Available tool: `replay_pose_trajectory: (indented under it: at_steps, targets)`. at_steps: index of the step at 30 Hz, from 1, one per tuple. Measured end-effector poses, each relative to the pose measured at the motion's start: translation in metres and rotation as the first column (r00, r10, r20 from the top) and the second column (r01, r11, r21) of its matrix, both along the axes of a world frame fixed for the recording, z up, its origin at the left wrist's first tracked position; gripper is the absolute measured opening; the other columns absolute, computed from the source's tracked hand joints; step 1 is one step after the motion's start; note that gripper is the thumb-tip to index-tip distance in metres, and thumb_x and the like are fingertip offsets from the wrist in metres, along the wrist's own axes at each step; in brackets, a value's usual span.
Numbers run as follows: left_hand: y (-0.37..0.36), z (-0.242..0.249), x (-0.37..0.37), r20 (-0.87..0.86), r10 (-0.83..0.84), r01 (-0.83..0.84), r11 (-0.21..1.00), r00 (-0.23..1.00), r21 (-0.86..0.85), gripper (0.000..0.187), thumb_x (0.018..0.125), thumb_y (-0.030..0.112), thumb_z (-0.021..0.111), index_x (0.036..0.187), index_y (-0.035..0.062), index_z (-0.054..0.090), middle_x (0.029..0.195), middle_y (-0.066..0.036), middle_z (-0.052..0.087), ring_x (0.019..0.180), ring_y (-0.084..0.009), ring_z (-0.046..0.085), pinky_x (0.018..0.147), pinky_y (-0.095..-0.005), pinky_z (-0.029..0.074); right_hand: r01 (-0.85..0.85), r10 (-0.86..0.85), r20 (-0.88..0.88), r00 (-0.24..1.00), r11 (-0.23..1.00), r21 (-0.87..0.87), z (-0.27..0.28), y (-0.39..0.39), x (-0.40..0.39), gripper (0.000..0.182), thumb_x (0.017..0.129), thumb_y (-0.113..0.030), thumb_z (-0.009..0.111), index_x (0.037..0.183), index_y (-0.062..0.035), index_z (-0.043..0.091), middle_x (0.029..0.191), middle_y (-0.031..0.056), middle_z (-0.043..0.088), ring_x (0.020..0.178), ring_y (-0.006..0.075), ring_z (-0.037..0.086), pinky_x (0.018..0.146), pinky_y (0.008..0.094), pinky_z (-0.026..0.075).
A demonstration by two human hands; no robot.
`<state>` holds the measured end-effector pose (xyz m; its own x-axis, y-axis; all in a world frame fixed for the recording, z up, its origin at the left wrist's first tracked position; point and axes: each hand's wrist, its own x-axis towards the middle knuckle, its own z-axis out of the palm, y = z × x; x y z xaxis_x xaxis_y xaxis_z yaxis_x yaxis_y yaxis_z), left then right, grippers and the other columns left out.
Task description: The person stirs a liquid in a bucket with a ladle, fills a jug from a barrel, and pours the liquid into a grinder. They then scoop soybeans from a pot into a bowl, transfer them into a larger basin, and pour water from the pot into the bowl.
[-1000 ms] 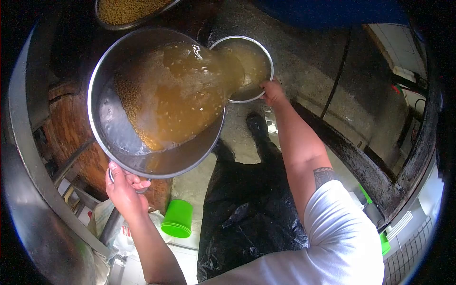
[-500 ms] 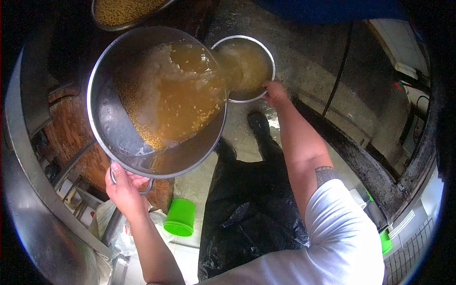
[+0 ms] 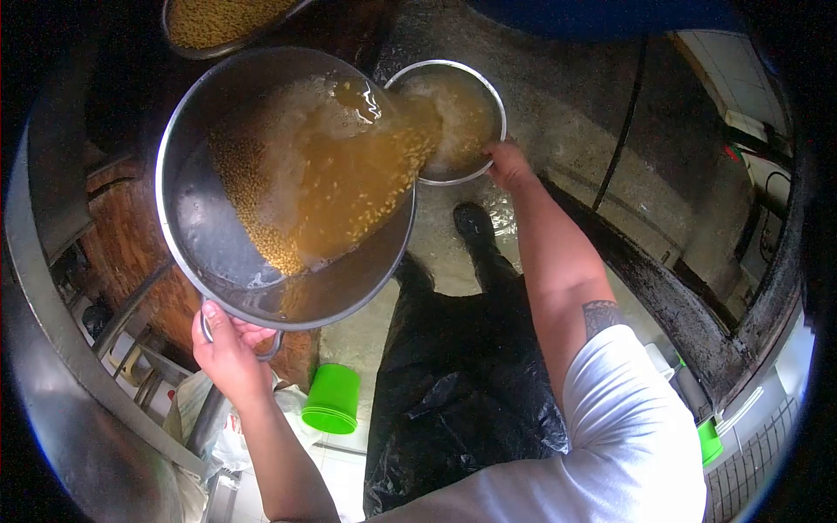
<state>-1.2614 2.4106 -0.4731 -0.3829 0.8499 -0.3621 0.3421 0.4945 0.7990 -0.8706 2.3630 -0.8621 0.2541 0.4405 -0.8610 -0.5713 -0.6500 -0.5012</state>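
My left hand (image 3: pixel 228 353) is closed around the loop handle of a large metal pot (image 3: pixel 193 196), which leans to the right. Inside, pale yellow kernels (image 3: pixel 283 253) lie under cloudy brown water (image 3: pixel 318 200), some of them floating. Water and kernels pour over the right side into a smaller round metal-rimmed bowl (image 3: pixel 488 91). That bowl, with foamy water in it, is gripped at its right rim by my right hand (image 3: pixel 507 164). Whether its bottom is solid or mesh is hidden.
Another container of yellow kernels (image 3: pixel 222 22) stands at the top left. A bright green bucket (image 3: pixel 332 398) is on the floor below the pot, beside a white plastic bag (image 3: pixel 231 427). A dark metal frame (image 3: pixel 663 301) runs along the right. My black apron (image 3: pixel 462 392) hangs in front.
The flow over the pot's right side now carries more kernels into the bowl, and the foam in the bowl has shifted. Both hands keep their grips, with the bowl slightly higher.
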Motion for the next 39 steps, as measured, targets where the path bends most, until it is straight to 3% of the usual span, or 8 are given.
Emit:
replay_pose_trajectory:
  at_steps: [2, 5, 8, 18, 24, 30, 35, 39]
  targets:
    - [0.000, 0.000, 0.002, -0.004, -0.002, 0.002, 1.000, 1.000, 0.003, 0.033, 0.111, 0.030, 0.050, 0.104, -0.0017, 0.059, 0.077, -0.008, 0.064, 0.058, -0.0135, 0.063, 0.052, -0.0278, 0.060, -0.059, 0.060, 0.030, 0.998, 0.998, -0.018, -0.044, -0.010, 0.008, 0.056, 0.086, 0.001, 0.060, 0.141, -0.0069, 0.051, 0.118, 0.0132, 0.065, 0.095, 0.0281, 0.069, 0.069, 0.0434, 0.060]
    - [0.000, 0.000, 0.004, -0.015, 0.022, -0.022, 1.000, 1.000, -0.002, 0.033, 0.111, 0.030, 0.050, 0.102, -0.0013, 0.059, 0.077, -0.008, 0.064, 0.058, -0.0131, 0.063, 0.052, -0.0279, 0.060, -0.013, 0.012, 0.016, 1.000, 0.998, 0.060, -0.015, -0.004, 0.004, 0.059, 0.085, 0.000, 0.061, 0.142, -0.0076, 0.050, 0.121, 0.0138, 0.064, 0.097, 0.0290, 0.068, 0.067, 0.0435, 0.060]
    - [0.000, -0.001, 0.004, -0.014, 0.007, -0.007, 1.000, 1.000, 0.004, 0.034, 0.111, 0.030, 0.051, 0.101, -0.0008, 0.059, 0.077, -0.008, 0.064, 0.058, -0.0127, 0.062, 0.052, -0.0279, 0.060, -0.028, 0.028, -0.003, 1.000, 1.000, 0.014, 0.013, 0.002, 0.001, 0.055, 0.087, -0.002, 0.059, 0.141, -0.0083, 0.052, 0.122, 0.0150, 0.063, 0.105, 0.0328, 0.065, 0.078, 0.0494, 0.059]
    - [-0.002, -0.004, 0.012, -0.021, -0.035, 0.036, 0.999, 0.999, 0.015, 0.034, 0.111, 0.028, 0.051, 0.107, -0.0044, 0.060, 0.077, -0.008, 0.064, 0.058, -0.0132, 0.063, 0.052, -0.0283, 0.059, -0.041, 0.041, 0.033, 0.999, 0.999, -0.019, 0.008, 0.003, 0.003, 0.059, 0.087, 0.000, 0.057, 0.145, -0.0097, 0.049, 0.121, 0.0164, 0.062, 0.103, 0.0318, 0.065, 0.078, 0.0471, 0.059]
    - [-0.004, -0.001, 0.022, -0.088, -0.094, 0.095, 0.995, 0.992, 0.001, 0.033, 0.111, 0.026, 0.051, 0.107, -0.0046, 0.060, 0.077, -0.008, 0.063, 0.058, -0.0123, 0.063, 0.053, -0.0278, 0.059, -0.114, 0.114, -0.006, 0.993, 0.993, -0.040, -0.011, -0.001, 0.011, 0.061, 0.087, 0.000, 0.059, 0.146, -0.0121, 0.048, 0.126, 0.0149, 0.062, 0.113, 0.0326, 0.065, 0.084, 0.0475, 0.060]
    - [-0.011, -0.007, 0.027, -0.118, -0.170, 0.169, 0.985, 0.978, -0.019, 0.033, 0.111, 0.028, 0.051, 0.104, -0.0029, 0.061, 0.075, -0.005, 0.062, 0.058, -0.0105, 0.061, 0.054, -0.0265, 0.059, -0.001, 0.003, -0.063, 0.998, 1.000, 0.024, -0.014, -0.015, 0.006, 0.060, 0.088, 0.001, 0.061, 0.145, -0.0128, 0.049, 0.128, 0.0143, 0.063, 0.113, 0.0333, 0.065, 0.085, 0.0480, 0.059]
    - [-0.015, -0.008, 0.035, -0.127, -0.184, 0.181, 0.983, 0.975, -0.033, 0.031, 0.110, 0.027, 0.055, 0.103, -0.0022, 0.062, 0.076, -0.003, 0.061, 0.060, -0.0082, 0.060, 0.056, -0.0251, 0.058, -0.159, 0.155, -0.041, 0.987, 0.979, -0.129, -0.043, -0.034, 0.014, 0.055, 0.089, 0.002, 0.059, 0.141, -0.0099, 0.051, 0.127, 0.0160, 0.063, 0.111, 0.0355, 0.065, 0.086, 0.0509, 0.058]
    - [-0.016, -0.010, 0.037, -0.157, -0.225, 0.226, 0.974, 0.962, -0.010, 0.034, 0.111, 0.030, 0.052, 0.101, -0.0009, 0.061, 0.072, -0.004, 0.061, 0.058, -0.0090, 0.060, 0.053, -0.0259, 0.057, -0.018, 0.017, -0.067, 0.998, 1.000, -0.015, -0.052, -0.049, 0.007, 0.053, 0.088, 0.000, 0.060, 0.140, -0.0087, 0.050, 0.126, 0.0169, 0.062, 0.108, 0.0362, 0.064, 0.085, 0.0515, 0.057]
